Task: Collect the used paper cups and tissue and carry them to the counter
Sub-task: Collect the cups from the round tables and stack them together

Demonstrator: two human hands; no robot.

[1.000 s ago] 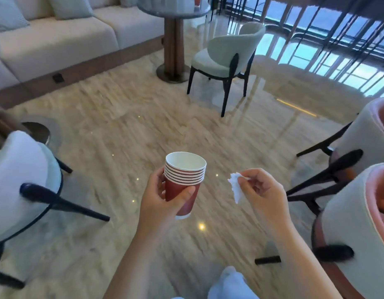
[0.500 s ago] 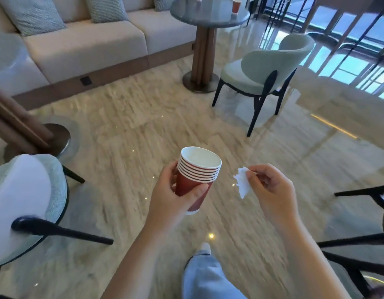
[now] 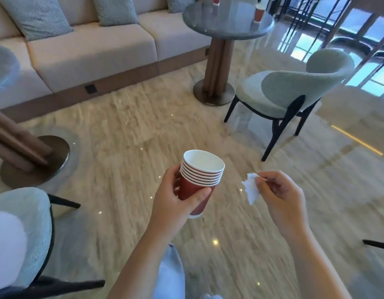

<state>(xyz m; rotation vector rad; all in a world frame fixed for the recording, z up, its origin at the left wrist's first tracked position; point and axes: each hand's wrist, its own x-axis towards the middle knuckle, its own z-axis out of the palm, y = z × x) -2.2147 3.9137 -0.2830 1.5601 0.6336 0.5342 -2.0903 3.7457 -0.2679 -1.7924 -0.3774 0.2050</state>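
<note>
Along the far wall on the left runs a pale sofa [image 3: 100, 50] with cushions. In front of me, held over the glossy floor [image 3: 122, 130], the person's left hand [image 3: 171, 197] is wrapped round a stack of red paper cups [image 3: 199, 180], thumb across the near side, fingers behind. The grip is closed on the lowest cup's wall. The stack's long axis is close to upright, the white mouth facing up and leaning a touch rightward, the base pointing down.

Farther back stands a round counter [image 3: 225, 24] on a wooden pedestal, with a red cup [image 3: 259, 15] upright on it.

Just right of the stack, not touching it, a crumpled white tissue [image 3: 251, 189] hangs lengthwise, its tip pointing down. The right hand [image 3: 281, 195] pinches its upper edge between thumb and forefinger. A green chair [image 3: 294, 89] sits beyond.
</note>
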